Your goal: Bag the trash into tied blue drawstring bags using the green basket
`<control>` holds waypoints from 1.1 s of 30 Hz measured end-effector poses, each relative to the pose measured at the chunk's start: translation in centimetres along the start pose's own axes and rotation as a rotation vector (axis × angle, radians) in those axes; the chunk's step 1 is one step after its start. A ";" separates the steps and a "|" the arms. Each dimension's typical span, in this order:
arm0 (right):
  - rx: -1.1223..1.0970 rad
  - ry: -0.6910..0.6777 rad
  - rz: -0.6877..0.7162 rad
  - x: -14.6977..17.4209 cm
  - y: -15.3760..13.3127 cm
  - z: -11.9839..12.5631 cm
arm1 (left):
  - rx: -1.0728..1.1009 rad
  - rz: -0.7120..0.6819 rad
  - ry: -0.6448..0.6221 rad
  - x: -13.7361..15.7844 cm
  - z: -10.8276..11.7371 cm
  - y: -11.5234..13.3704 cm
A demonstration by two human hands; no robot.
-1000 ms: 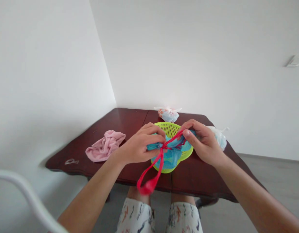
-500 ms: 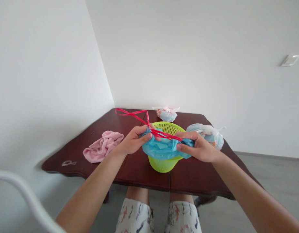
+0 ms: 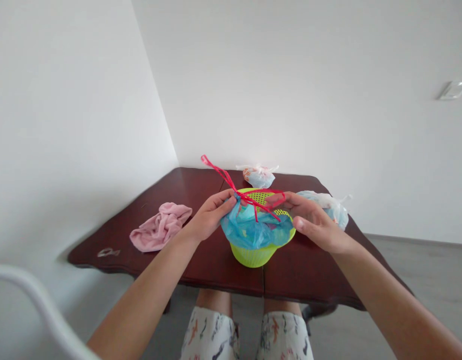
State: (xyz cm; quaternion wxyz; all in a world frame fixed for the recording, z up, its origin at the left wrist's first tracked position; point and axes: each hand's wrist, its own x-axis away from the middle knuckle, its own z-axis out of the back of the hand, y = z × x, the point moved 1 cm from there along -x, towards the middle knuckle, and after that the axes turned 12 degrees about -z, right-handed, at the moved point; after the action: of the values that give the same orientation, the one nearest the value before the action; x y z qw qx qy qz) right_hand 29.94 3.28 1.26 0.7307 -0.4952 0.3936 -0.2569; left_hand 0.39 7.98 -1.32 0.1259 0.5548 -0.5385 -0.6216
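A blue plastic bag (image 3: 253, 235) with a red drawstring (image 3: 225, 176) lies over the near rim of a lime-green plastic basket (image 3: 252, 257). My left hand (image 3: 212, 215) is closed on the bag's gathered edge, thumb and fingers pinching where the drawstring comes out. One drawstring loop sticks up to the left above this grip; other strands trail right across the basket. Beside the basket's right rim, my right hand (image 3: 309, 220) is open, its thumb apart from the fingers. Its fingertips are partly behind the red strands, and I cannot tell whether they touch.
The basket stands on a dark red-brown wooden table (image 3: 215, 270). A crumpled pink cloth (image 3: 161, 227) lies to the left, near a small clear object (image 3: 108, 252). One tied plastic bag (image 3: 259, 177) sits behind the basket, another tied bag (image 3: 338, 212) to the right.
My right hand has let go of the blue bag's edge and opened, moving slightly right. The bag's right side has dropped onto the basket, and the red loop has swung upright and right.
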 end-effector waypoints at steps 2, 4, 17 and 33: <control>0.012 0.003 -0.020 -0.1 -0.5 -0.7 | 0.041 0.021 -0.022 0.1 -0.6 -0.1; 0.095 0.036 -0.072 -0.2 -0.6 -1.3 | 0.064 0.033 -0.039 0.2 -1.1 0.0; -0.024 0.228 -0.153 0.5 -0.1 0.6 | -0.251 -0.054 -0.082 -0.3 0.7 1.9; 0.164 0.330 -0.079 -1.2 -1.3 -4.6 | -0.532 -0.328 -0.138 0.1 -0.9 1.9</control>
State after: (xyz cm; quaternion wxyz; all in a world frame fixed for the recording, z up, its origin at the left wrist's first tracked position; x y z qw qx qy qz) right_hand 25.49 1.31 1.96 0.6832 -0.4002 0.4662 -0.3945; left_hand 0.28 6.71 0.30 0.1279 0.5384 -0.2680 -0.7886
